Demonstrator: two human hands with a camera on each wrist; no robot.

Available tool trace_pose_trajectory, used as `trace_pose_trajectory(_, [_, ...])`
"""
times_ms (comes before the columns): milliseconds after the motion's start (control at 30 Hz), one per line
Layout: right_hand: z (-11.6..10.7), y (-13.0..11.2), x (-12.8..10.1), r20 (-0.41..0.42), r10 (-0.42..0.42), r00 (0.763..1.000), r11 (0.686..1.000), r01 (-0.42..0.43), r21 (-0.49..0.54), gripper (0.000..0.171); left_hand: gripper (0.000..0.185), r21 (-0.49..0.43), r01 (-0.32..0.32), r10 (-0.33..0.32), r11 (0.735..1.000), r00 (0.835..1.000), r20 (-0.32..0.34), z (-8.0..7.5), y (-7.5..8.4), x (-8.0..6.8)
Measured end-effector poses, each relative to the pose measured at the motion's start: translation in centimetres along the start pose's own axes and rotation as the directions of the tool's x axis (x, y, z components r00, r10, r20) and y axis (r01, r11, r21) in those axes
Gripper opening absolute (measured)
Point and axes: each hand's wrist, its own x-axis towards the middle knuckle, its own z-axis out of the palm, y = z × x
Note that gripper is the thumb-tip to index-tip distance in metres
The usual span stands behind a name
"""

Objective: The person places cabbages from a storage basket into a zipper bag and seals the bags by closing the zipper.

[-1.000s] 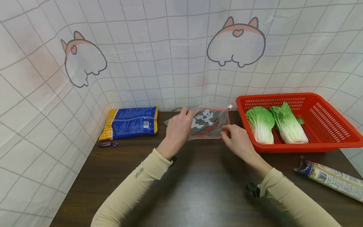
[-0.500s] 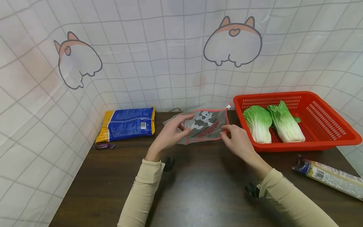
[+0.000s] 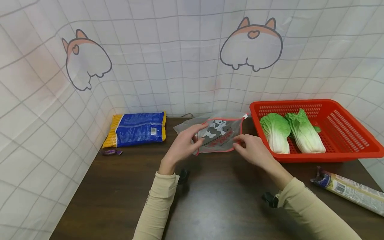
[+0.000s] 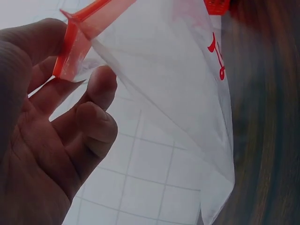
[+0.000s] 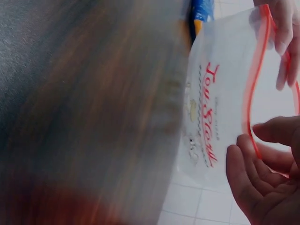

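A clear zip bag [image 3: 220, 133] with a red-edged mouth, red lettering and white printed figures stands spread at the back middle of the table. My right hand [image 3: 253, 146] pinches the red edge at the bag's near right corner. In the right wrist view, that red rim [image 5: 255, 93] runs between thumb and fingers. At the mouth's left side, my left hand [image 3: 184, 143] touches the rim with thumb and forefinger spread apart. The left wrist view shows the red strip [image 4: 72, 47] against the left thumb, whose tip is partly hidden, and the other fingers loosely bent.
Right of the bag stands a red basket [image 3: 354, 155] with two heads of Chinese cabbage [image 3: 274, 133]. A long printed packet [image 3: 348, 188] lies in front of it. On the left lie a blue and yellow packet [image 3: 141, 129] and a small purple wrapped sweet [image 3: 111, 152]. A tiled-pattern sheet closes the back.
A second ago my left hand gripped the bag's top left edge; it has since shifted down and left, with thumb and forefinger spread. My right hand stays at its corner.
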Motion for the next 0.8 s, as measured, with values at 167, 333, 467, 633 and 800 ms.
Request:
trace_pose_trajectory(167, [-1.7,0.1,0.0,0.074,-0.075,0.994,0.997,0.074,0.006,0.027,0.049,-0.046,0.032,-0.032,0.998,0.999,0.015,0.0,0.0,0.0])
trace_pose_trajectory(333, [-5.5,0.7,0.1,0.143,-0.038,0.989,0.998,0.03,0.055,0.031,0.051,-0.083,0.062,-0.061,0.995,0.998,0.014,-0.1,-0.2,-0.1])
trace_pose_trajectory(467, [-9.3,2.3,0.5,0.114,0.062,0.992,0.997,-0.066,0.031,0.038,0.052,-0.104,0.071,-0.069,0.992,0.997,0.021,-0.2,-0.4,-0.1])
trace_pose_trajectory(633, [-13.6,6.4,0.9,0.086,0.192,0.978,0.981,-0.191,-0.024,0.051,0.052,-0.128,0.079,-0.077,0.989,0.997,0.023,-0.2,-0.6,-0.1])
trace_pose_trajectory(800, [-16.1,11.3,0.8,0.125,0.273,0.954,0.962,-0.272,-0.029,0.061,0.052,-0.144,0.069,-0.066,0.987,0.997,0.026,0.0,-0.8,-0.1])
